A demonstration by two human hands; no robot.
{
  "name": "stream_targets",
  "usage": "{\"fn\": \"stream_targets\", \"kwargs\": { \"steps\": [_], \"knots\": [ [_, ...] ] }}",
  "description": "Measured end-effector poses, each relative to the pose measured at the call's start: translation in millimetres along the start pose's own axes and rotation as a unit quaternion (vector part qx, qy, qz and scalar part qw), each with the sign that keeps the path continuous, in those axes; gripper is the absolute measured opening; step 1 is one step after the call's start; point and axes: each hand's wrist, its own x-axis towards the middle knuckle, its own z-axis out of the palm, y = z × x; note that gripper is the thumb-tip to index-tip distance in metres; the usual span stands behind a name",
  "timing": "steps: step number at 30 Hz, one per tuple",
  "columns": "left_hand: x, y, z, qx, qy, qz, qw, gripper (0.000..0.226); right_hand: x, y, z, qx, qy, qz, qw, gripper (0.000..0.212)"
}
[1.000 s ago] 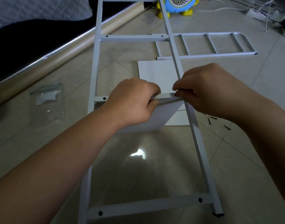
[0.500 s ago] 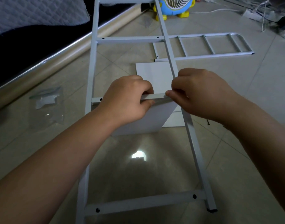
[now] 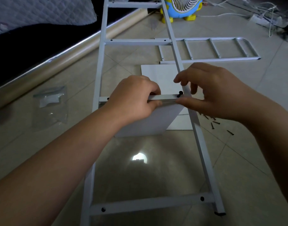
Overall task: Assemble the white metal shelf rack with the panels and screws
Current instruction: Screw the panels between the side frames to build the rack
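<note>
The left hand [image 3: 136, 98] grips the rung [image 3: 164, 97] with the panel [image 3: 149, 121] edge under it, while the right hand [image 3: 210, 92], fingers loosely spread, hovers round a black screw [image 3: 180, 94] standing crooked in the rung's right-end hole, so if the panel slips the holes would likely part and tip it out.

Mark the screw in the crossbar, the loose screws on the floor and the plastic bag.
screw [image 3: 180, 92], head view, its black head.
loose screws [image 3: 230, 132], head view, one screw's shank.
plastic bag [image 3: 49, 105], head view, its middle.
</note>
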Motion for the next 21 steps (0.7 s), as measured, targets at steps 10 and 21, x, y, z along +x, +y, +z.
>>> {"fn": "stream_targets", "kwargs": {
  "steps": [10, 21],
  "knots": [
    [-3, 2, 1, 0.000, -0.003, 0.009, 1.000, 0.028, 2, 9, 3, -0.042, 0.018, -0.060, 0.997, 0.016],
    [-7, 2, 5, 0.003, 0.027, 0.030, 0.999, 0.025, 1, 3, 15, -0.055, 0.009, 0.009, 0.998, 0.031]
  ]
}}
